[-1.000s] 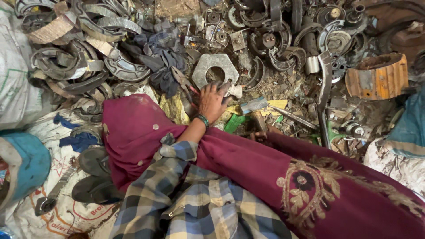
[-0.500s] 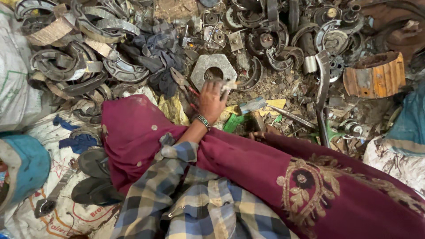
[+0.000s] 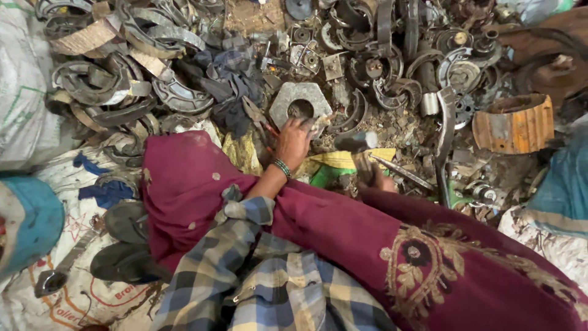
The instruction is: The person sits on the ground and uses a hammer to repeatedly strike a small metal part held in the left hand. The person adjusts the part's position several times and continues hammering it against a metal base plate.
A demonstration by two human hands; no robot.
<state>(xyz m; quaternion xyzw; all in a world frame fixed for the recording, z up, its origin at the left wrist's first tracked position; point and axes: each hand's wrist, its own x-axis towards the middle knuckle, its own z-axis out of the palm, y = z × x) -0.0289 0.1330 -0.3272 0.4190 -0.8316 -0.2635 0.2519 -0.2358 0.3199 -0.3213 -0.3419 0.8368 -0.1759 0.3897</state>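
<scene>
My left hand (image 3: 293,142), with a green bangle at the wrist, reaches forward. Its fingertips pinch a small pale scrap piece (image 3: 319,124) against the ground, right at the lower edge of a large grey hexagonal nut (image 3: 300,104). My right hand (image 3: 383,182) is mostly hidden under the maroon embroidered cloth (image 3: 343,227). It grips the handle of a hammer (image 3: 357,142), whose grey head hangs just right of the left hand. A checked sleeve (image 3: 245,211) covers my left forearm.
Rusty curved brake shoes (image 3: 104,86), rings and discs lie heaped across the back. A dark rag (image 3: 229,79) lies among them. An orange rusted drum (image 3: 513,122) sits at right, white sacks (image 3: 24,104) at left, sandals (image 3: 125,220) by my knee, and yellow and green scraps (image 3: 334,165) under the hammer.
My left hand has stayed at the hexagonal nut, fingers shifting slightly on the small piece. The hammer head has hardly moved. The view has drifted a little.
</scene>
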